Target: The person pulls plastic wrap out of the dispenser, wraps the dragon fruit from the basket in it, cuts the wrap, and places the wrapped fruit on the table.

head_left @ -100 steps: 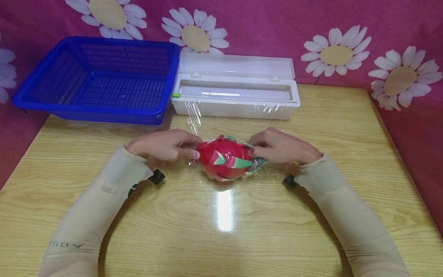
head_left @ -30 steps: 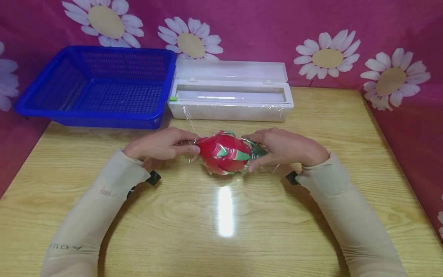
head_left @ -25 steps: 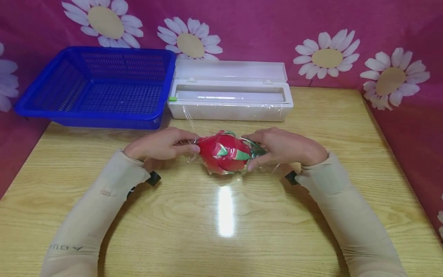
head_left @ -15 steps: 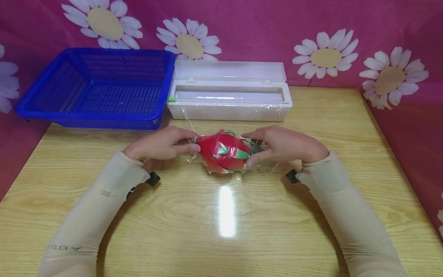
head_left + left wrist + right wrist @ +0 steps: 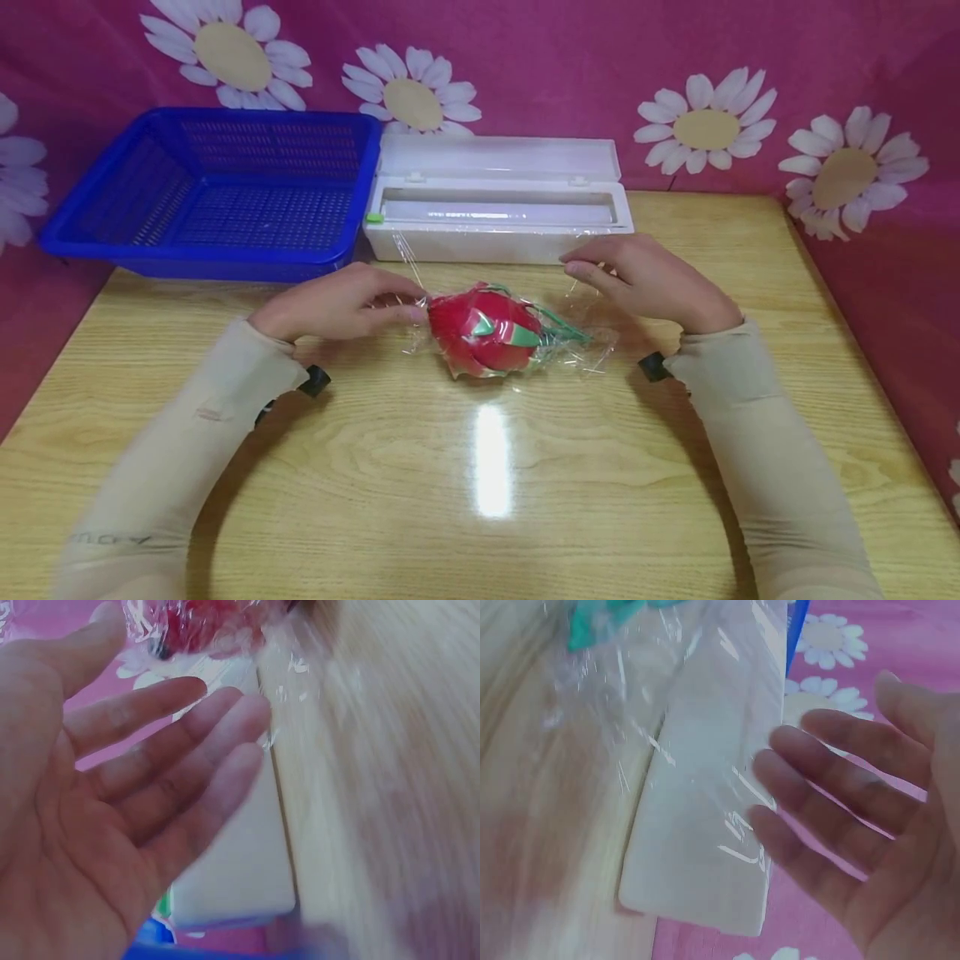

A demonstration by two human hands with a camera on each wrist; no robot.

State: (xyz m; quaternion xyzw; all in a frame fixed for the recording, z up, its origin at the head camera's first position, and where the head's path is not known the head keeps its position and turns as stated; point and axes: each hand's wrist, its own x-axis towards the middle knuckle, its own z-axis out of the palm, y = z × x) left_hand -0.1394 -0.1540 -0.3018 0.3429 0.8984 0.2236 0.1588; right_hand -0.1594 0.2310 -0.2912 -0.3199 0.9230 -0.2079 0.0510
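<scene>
in the middle of the wooden surface (image 5: 360, 467), one red fruit (image 5: 487, 332) with green tips, on its side and wrapped in clear, shiny film (image 5: 573, 358). pointy red end to the left. green stem (image 5: 558, 321) to the right, with film all crinkled and loose around it.

just left of the fruit, the left hand (image 5: 333, 304). fingers (image 5: 217, 791) long, spread a bit and relaxed, not clenched. tips close by the red end, maybe touching the film, but hard to tell through the shine.

to the right of the fruit and a bit farther, the right hand (image 5: 648, 279), apart from the fruit. fingers there loose and softly bent, grasping nothing.

at the far side, one long white box (image 5: 495, 245), with the lid (image 5: 498, 158) up and a roll (image 5: 498, 212) of film inside. one small green clip (image 5: 374, 218) at the near left corner. from the near side of the box, a thin, pulled strip of film toward the left end of the fruit.

just left of the box, one blue basket (image 5: 206, 254) with many little holes. behind both, a pink wall (image 5: 555, 83) with big white daisies (image 5: 412, 104). tan sleeves (image 5: 780, 450) on both arms.
</scene>
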